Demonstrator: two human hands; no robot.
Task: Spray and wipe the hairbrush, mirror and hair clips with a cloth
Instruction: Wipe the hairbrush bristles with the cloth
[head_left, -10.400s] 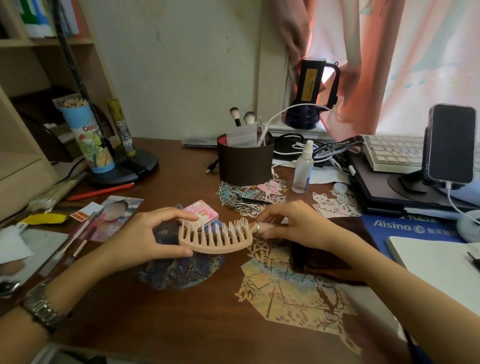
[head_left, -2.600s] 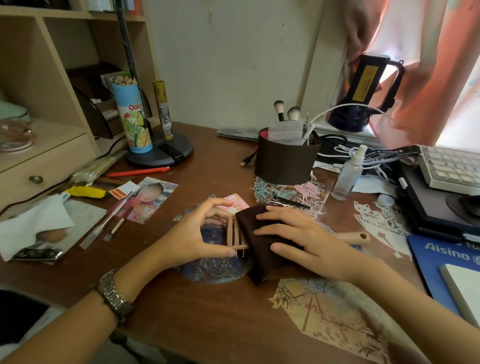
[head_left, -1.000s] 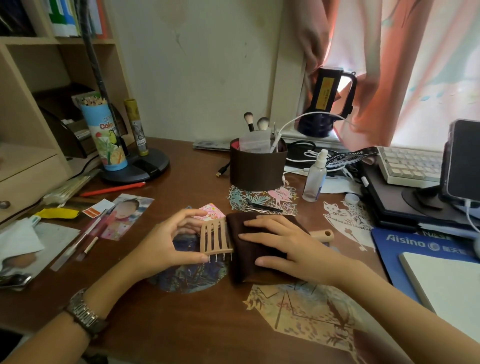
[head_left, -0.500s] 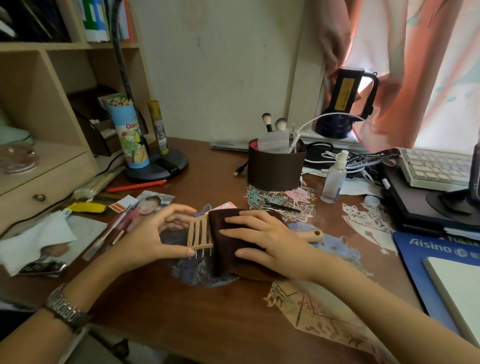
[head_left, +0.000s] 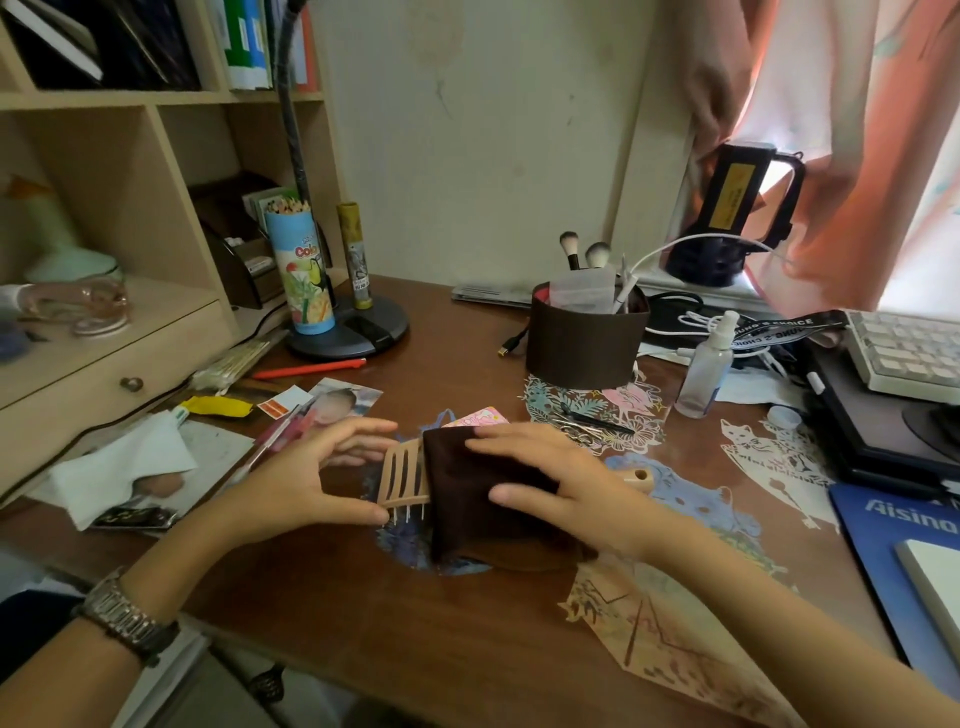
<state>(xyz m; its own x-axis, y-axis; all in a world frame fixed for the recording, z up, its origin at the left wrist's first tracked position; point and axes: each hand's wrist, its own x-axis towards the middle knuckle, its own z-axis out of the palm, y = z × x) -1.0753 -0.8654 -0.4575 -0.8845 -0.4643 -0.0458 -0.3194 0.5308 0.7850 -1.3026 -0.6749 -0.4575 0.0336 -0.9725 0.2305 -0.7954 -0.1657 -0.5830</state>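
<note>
Single head-worn wide-angle view, angled forward and down over the counter (head_left: 415, 618) at close range. Both forearms enter from the lower edge; wall and shelving lie beyond the fingers (head_left: 363, 428).

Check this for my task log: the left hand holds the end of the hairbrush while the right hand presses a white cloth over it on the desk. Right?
Not quite: the cloth is dark brown, not white. The head view shows the left hand holding the end of the hairbrush while the right hand presses the brown cloth over it on the desk.
</note>
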